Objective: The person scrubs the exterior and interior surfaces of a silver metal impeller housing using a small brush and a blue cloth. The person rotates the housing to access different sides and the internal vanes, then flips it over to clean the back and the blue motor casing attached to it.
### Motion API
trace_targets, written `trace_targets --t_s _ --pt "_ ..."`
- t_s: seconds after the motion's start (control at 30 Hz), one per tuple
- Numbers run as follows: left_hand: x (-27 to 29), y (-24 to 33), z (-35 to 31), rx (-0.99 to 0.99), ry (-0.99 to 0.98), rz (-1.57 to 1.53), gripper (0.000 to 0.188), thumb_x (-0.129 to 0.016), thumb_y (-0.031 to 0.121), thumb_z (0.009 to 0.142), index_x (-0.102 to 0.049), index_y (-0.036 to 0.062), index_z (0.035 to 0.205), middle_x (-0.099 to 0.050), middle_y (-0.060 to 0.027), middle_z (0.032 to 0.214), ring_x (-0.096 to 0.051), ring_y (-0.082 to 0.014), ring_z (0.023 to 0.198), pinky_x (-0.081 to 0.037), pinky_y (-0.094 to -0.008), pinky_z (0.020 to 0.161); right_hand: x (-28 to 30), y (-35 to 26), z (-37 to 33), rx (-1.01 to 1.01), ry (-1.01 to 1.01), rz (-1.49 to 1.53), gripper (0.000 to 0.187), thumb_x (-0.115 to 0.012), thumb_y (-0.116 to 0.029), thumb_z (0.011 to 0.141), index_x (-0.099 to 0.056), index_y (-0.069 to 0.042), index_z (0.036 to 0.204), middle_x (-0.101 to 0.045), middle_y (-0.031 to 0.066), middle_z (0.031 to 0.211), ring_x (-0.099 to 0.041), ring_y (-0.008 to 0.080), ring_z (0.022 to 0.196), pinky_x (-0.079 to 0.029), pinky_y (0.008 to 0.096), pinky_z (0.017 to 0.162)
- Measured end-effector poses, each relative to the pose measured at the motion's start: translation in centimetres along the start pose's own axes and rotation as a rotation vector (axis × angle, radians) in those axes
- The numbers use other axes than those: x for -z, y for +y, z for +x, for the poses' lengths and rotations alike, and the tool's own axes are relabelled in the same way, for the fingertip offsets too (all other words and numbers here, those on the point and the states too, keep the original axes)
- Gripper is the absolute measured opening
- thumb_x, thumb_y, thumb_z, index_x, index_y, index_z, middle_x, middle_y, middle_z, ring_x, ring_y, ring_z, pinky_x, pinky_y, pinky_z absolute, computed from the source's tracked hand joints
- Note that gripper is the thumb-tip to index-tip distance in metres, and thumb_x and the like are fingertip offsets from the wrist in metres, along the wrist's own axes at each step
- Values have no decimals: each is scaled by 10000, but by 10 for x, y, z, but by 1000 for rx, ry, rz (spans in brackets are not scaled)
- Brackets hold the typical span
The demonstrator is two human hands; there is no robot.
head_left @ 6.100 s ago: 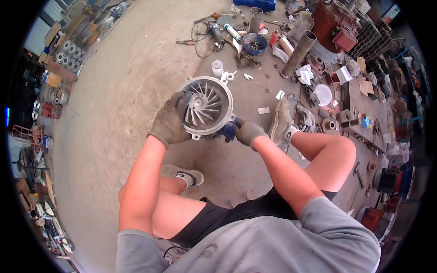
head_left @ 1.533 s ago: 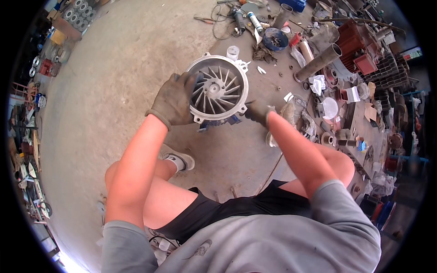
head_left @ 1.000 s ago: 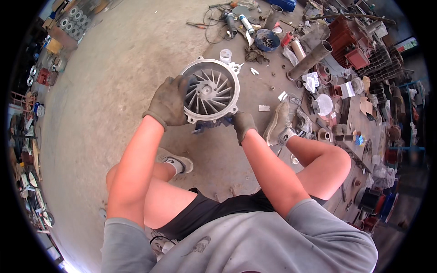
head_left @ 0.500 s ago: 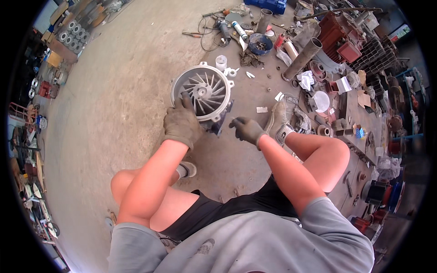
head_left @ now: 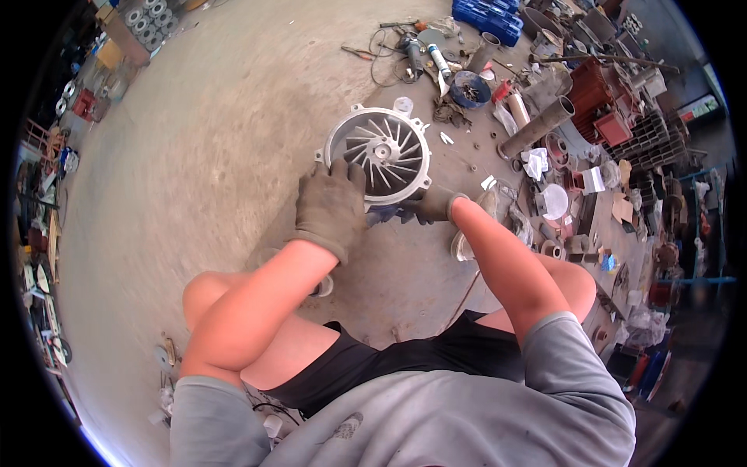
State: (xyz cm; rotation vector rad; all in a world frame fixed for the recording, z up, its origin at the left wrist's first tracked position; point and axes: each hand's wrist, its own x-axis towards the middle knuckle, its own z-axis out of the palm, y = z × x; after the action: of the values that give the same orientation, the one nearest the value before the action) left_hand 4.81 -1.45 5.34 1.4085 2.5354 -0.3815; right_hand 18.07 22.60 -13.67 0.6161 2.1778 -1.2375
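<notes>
A round grey metal housing (head_left: pixel 425 153) with bolt lugs around its rim stands on the floor in front of me. Inside it sits a bladed impeller (head_left: pixel 381 152), facing up. My left hand (head_left: pixel 331 204), in a dirty grey work glove, is closed over the near left rim, its fingertips reaching inside beside the blades. Below the near right rim is my right hand (head_left: pixel 430 206), gloved as well, with its fingers curled in against the dark blue lower part (head_left: pixel 384 212). The rim and shadow hide those fingertips, and what they hold cannot be made out.
A small clear cup (head_left: pixel 403 104) stands just behind the housing. Beyond lie an angle grinder (head_left: pixel 412 59), a blue bowl of small metal parts (head_left: pixel 470 89) and a blue case (head_left: pixel 489 20). To the right are a leaning steel pipe (head_left: pixel 537 128) and a red-brown machine (head_left: pixel 595 89). My legs flank the near floor.
My right hand has come in from beside the housing to under its near right rim. My left hand has drawn back from the impeller to the rim. The whole view has shifted somewhat.
</notes>
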Motion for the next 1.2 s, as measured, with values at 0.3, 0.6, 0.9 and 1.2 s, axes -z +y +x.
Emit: trace_targets --t_s 0.3,0.6,0.9,1.2 --pt "-49 -58 44 -243 236 14 1143 -866 562 858 -355 51 1743 -368 -238 1759 -367 -478 1627 -322 -523 1357 13 -57 -7 25 -142 -326 395 -561 -436 1151 -807 -146 1259 -825 72 978 -761 218 837 -614 401 757" --pt "-47 -58 57 -175 154 -140 1089 -865 490 834 -391 55 1713 -521 -195 1616 -592 -408 1337 -510 -473 1182 -142 -37 2 -383 557 1340 307 -649 -448 1126 -792 -191 1035 -512 -71 696 -424 99 552 -273 309 503" --pt "-62 -55 64 -180 287 -153 1111 -855 422 851 -309 65 1751 -519 -161 1634 -623 -400 1274 -543 -465 1133 -139 -7 -9 -145 655 819 398 -574 -418 1159 -784 -81 1166 -643 21 787 -584 143 658 -477 348 628" --pt "-61 -60 68 -200 204 -288 1128 -876 508 829 -398 -79 1664 -481 -276 1663 -558 -453 1403 -464 -478 1235 -29 -18 -14 -180 1 362 401 -558 -400 1166 -748 -52 1102 -683 51 782 -665 169 649 -551 357 582"
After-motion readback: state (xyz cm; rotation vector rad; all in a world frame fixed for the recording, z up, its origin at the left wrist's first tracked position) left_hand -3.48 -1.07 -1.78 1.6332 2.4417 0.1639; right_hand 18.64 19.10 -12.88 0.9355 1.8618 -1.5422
